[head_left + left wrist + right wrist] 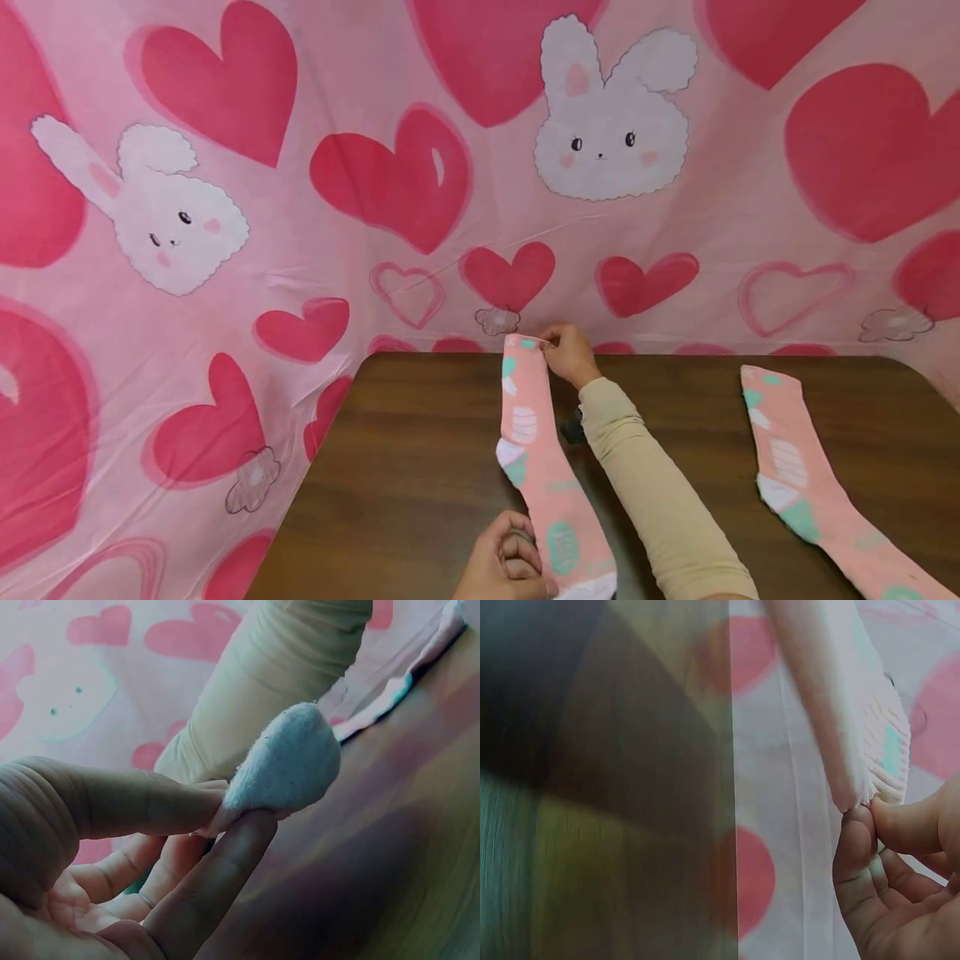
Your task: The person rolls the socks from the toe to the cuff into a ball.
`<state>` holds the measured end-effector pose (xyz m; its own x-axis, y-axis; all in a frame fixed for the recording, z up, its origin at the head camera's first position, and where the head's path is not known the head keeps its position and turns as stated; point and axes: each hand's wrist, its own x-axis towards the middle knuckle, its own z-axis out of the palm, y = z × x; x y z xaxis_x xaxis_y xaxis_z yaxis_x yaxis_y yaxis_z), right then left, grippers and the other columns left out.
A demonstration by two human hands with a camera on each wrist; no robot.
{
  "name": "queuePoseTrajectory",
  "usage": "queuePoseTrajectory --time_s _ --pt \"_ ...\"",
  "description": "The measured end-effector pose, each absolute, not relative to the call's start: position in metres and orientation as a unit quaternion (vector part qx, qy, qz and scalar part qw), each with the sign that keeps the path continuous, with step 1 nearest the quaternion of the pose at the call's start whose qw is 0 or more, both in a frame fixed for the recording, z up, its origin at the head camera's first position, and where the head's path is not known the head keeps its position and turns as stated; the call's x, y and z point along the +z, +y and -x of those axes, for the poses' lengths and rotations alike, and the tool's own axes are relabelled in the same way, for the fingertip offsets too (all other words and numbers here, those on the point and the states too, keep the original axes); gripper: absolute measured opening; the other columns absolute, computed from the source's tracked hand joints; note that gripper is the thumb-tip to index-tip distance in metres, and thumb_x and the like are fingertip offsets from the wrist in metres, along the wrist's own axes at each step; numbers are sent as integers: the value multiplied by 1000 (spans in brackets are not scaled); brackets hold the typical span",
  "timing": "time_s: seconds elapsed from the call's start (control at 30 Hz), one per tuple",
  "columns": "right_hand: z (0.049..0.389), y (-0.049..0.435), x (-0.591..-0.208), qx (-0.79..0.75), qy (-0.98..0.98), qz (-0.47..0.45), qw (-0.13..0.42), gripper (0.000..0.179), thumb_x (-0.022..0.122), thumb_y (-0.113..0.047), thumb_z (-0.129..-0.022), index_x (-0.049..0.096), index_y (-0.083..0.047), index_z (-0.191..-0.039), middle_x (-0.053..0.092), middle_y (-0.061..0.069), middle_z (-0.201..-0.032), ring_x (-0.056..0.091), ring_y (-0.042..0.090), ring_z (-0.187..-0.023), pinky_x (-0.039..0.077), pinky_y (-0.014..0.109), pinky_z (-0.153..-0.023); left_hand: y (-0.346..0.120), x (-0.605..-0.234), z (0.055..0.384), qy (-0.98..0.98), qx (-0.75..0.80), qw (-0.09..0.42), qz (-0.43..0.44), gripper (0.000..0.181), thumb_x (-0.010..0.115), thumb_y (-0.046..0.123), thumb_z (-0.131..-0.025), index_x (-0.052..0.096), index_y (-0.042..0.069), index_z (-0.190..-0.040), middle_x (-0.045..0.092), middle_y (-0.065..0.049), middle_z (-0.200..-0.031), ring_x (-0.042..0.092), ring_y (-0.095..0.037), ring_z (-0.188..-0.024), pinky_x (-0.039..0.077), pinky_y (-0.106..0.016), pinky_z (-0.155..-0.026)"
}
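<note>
A long pink sock (551, 475) with a white heel, white toe and mint patches stretches between both hands over the brown table. At the far end, my right hand (572, 354) pinches the corner of its cuff; thumb and fingertip meet on the ribbed edge (889, 761) in the right wrist view. Near the toe, my left hand (506, 558) grips the sock's side. In the left wrist view the white toe (289, 761) sticks out between thumb and fingers. A matching pink sock (795, 458) lies flat on the table to the right.
The brown wooden table (405, 433) ends at a pink cloth backdrop (345, 75) printed with hearts and rabbits, which hangs behind it and along the left side. A small dark object (573, 427) shows beside my right wrist.
</note>
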<state>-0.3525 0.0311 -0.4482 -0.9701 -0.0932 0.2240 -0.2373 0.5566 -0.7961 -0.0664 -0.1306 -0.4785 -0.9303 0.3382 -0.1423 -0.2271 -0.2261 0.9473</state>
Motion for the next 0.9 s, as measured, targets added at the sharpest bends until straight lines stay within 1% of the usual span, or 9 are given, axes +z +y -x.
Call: queuePoseTrajectory --time_s 0.17,0.27,0.4,0.53,0.7,0.9 --pt "348 61 -451 444 -887 -78 99 11 67 -6 -89 76 1 -91 69 13 -84 59 30 -77 48 38 -64 -114 -482 67 582 787 196 -61 42 76 -8 -74 50 5 -104 60 -2 -78 64 -10 -63 54 -23 -65" --pt "345 76 -452 432 -892 -70 113 10 68 -5 -88 76 1 -90 69 12 -81 60 30 -76 47 37 -65 -108 -483 67 574 788 210 -75 41 75 -10 -75 50 5 -103 60 -3 -77 64 -10 -62 54 -22 -64" --pt "340 93 -450 423 -895 -59 129 9 69 -7 -88 77 -1 -89 70 11 -79 60 30 -77 48 39 -67 -100 -484 68 569 787 220 -88 40 75 -9 -75 50 5 -104 61 -3 -77 64 -10 -61 54 -22 -64" --pt "336 100 -452 424 -896 -52 121 9 69 -6 -88 76 0 -88 68 11 -78 59 30 -76 48 40 -66 -94 -487 69 568 786 229 -79 41 75 -9 -74 50 6 -102 60 -3 -75 64 -11 -61 53 -23 -64" --pt "333 107 -458 423 -898 -51 110 8 69 -3 -88 75 2 -87 66 11 -75 59 29 -73 48 37 -61 -84 -491 69 564 787 240 -78 41 75 -9 -73 50 7 -102 60 -2 -74 64 -12 -60 53 -22 -66" --pt "331 111 -461 419 -900 -49 113 8 69 -4 -87 76 1 -87 67 12 -77 58 31 -76 48 38 -64 -77 -494 70 567 784 247 -62 42 74 -11 -71 51 7 -102 59 -3 -74 65 -14 -61 53 -24 -65"
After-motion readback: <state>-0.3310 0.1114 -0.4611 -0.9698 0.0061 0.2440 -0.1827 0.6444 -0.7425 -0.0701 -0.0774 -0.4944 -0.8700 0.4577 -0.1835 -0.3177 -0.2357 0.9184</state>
